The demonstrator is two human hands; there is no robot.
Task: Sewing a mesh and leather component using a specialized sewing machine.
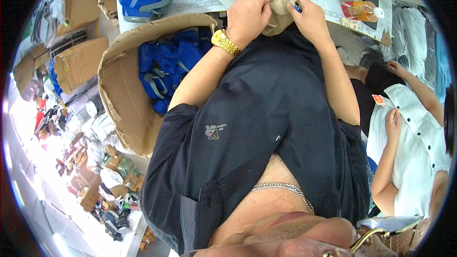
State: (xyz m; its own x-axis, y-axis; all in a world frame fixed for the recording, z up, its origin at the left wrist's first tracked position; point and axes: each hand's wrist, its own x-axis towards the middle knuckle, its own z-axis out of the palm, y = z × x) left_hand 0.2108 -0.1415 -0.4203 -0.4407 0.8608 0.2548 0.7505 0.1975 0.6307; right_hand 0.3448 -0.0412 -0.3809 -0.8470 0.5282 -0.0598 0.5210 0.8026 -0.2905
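Beige mesh piece: a soft, curved piece of beige mesh fabric with a smooth lighter panel (281, 20) is held between both hands at the front edge of the long white table (328, 5).
Left hand: the bare left hand (248, 16), a gold-coloured metal watch (225, 43) on its wrist, has its fingers curled and pinching the piece's left edge.
Right hand: the fingers of the bare right hand (309, 19) close around a small blue-ended object (298, 8) at the piece's right side; its kind is unclear.
Bottle: a clear plastic bottle of orange drink with a white cap (362, 11) lies on the table, right of the right hand.
Carton: an open brown cardboard box (124, 90) left of the person holds bright blue fabric pieces (166, 59).
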